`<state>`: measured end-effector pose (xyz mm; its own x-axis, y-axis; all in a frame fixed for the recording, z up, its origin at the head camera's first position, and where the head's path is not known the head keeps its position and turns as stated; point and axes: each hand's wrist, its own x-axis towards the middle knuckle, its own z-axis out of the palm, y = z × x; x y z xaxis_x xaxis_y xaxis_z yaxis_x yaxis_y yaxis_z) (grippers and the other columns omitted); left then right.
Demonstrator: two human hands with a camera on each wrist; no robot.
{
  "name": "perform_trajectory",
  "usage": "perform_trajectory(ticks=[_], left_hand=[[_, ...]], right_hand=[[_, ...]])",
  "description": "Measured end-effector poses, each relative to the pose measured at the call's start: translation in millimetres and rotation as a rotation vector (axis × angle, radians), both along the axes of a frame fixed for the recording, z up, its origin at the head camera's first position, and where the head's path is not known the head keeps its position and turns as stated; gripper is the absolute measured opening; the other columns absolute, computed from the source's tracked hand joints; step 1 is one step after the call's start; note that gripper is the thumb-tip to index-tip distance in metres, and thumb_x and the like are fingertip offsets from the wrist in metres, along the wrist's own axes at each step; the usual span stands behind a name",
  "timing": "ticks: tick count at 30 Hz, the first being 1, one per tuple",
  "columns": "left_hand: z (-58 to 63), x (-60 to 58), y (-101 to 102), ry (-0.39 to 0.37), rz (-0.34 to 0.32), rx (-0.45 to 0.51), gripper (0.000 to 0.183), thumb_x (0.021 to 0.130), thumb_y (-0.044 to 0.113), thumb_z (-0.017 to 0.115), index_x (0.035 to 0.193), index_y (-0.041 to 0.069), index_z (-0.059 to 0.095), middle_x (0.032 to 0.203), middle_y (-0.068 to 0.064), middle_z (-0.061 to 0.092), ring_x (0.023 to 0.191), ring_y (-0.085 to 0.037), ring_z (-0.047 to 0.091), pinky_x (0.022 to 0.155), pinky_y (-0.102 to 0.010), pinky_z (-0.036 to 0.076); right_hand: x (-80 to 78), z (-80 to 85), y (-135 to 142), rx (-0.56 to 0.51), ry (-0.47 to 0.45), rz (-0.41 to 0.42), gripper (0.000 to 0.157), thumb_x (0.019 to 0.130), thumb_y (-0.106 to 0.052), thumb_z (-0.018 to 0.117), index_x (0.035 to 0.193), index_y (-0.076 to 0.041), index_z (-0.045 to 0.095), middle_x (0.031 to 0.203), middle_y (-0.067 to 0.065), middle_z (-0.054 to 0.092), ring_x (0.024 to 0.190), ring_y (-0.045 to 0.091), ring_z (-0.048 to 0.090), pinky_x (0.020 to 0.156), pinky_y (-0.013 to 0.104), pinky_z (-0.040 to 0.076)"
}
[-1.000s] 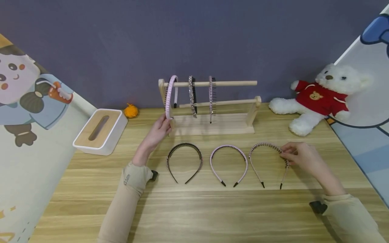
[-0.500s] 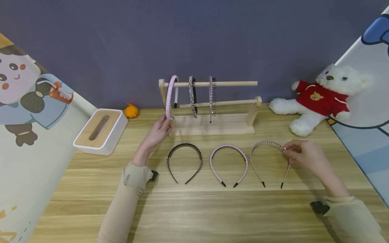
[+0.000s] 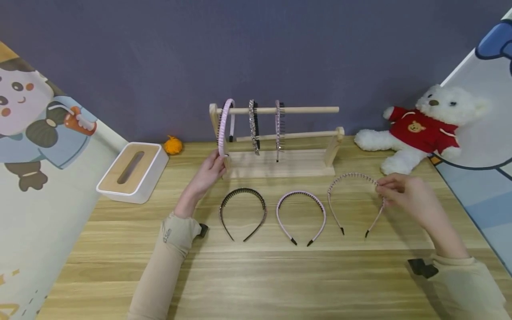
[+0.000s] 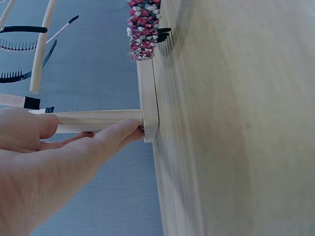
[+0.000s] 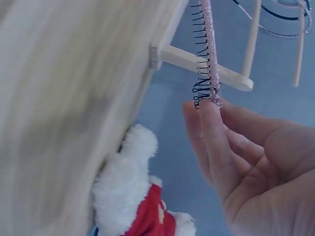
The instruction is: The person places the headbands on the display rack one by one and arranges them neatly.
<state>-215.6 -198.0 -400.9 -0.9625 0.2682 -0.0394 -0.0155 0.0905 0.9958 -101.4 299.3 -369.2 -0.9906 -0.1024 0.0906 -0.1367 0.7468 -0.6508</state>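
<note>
My right hand (image 3: 410, 195) pinches one side of a pink beaded headband (image 3: 352, 174) between thumb and fingers. In the right wrist view black comb teeth show along this headband (image 5: 210, 44), which is lifted off the table. On the left, my left hand (image 3: 208, 171) grips the left upright of a wooden headband stand (image 3: 308, 162), low down near its base; the left wrist view shows the fingers around the upright (image 4: 98, 119). From the stand's upper bar hang a light pink wrapped headband (image 3: 223, 133), a glittering stone-covered one (image 3: 253, 129) and a pink toothed one (image 3: 277, 126).
A dark headband (image 3: 242, 190) and a lilac headband (image 3: 301, 193) lie on the table before the stand. A tissue box (image 3: 152, 182) and an orange ball (image 3: 173, 145) stand at the left. A white teddy bear (image 3: 400, 166) in red sits back right.
My right hand has raised the pink beaded headband from the table and moved slightly away from me and to the right. My left hand stays on the stand.
</note>
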Motion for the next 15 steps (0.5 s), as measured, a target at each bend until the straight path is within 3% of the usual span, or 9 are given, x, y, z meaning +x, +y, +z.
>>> perform_trajectory(ticks=[5, 9, 15], left_hand=[[0.0, -0.1, 0, 0.001, -0.01, -0.01, 0.043, 0.119, 0.012, 0.03, 0.154, -0.013, 0.032, 0.101, -0.011, 0.04, 0.086, -0.017, 0.039, 0.078, -0.028, 0.041], [0.4, -0.3, 0, 0.001, -0.015, -0.006, 0.043, 0.119, 0.013, 0.03, 0.153, -0.014, 0.032, 0.099, -0.012, 0.039, 0.082, -0.017, 0.036, 0.075, -0.029, 0.039], [-1.1, -0.7, 0, 0.003, -0.011, 0.01, 0.041, 0.119, 0.013, 0.03, 0.151, -0.013, 0.033, 0.099, -0.013, 0.039, 0.081, -0.015, 0.036, 0.073, -0.028, 0.038]], right_hand=[[0.0, 10.2, -1, -0.056, 0.053, -0.008, 0.015, 0.099, 0.011, 0.07, 0.112, 0.018, 0.068, 0.097, 0.03, 0.072, 0.07, -0.004, 0.064, 0.058, 0.018, 0.057], [0.6, 21.9, -1, -0.08, 0.097, -0.033, 0.016, 0.098, 0.011, 0.072, 0.112, 0.016, 0.068, 0.096, 0.025, 0.074, 0.07, -0.008, 0.065, 0.059, 0.016, 0.056], [-1.0, 36.8, -7, -0.133, 0.156, -0.065, 0.017, 0.096, 0.012, 0.073, 0.113, 0.014, 0.07, 0.089, -0.017, 0.071, 0.072, -0.011, 0.066, 0.06, 0.014, 0.056]])
